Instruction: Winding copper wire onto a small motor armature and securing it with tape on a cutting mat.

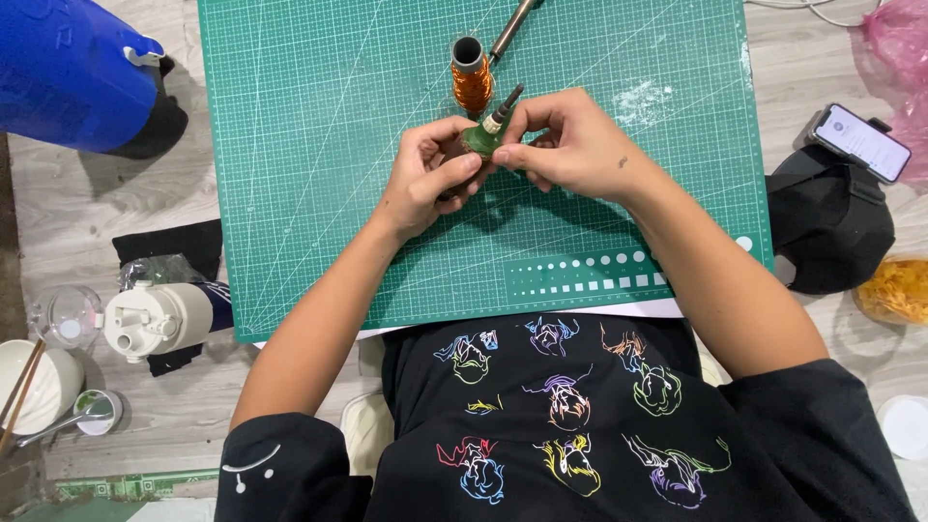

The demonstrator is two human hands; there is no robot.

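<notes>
The person's left hand [425, 179] is wrapped around a small dark green thing [476, 143] with a thin stem sticking up, and holds it just above the green cutting mat [319, 145] near its middle. The left fingers are curled tight about it, likely to keep it from turning. The right hand [570, 145] meets it from the other side, with its fingertips [512, 155] pressed together in a pinch at the top of the green thing. It may be winding something thin there, but that part is too small to tell. Both hands are close together, so the little thing stays steady. Just behind them one spool of shiny orange wire [472, 77] stands upright on the mat, near enough to reach. One long dark tool [510, 29] lies beside the spool. Off the mat, on the wooden surface [97, 203], there is one phone [860, 140] to the right, one white bottle [159, 319] to the left, one blue jug [72, 68] and one white bowl [34, 387].
</notes>
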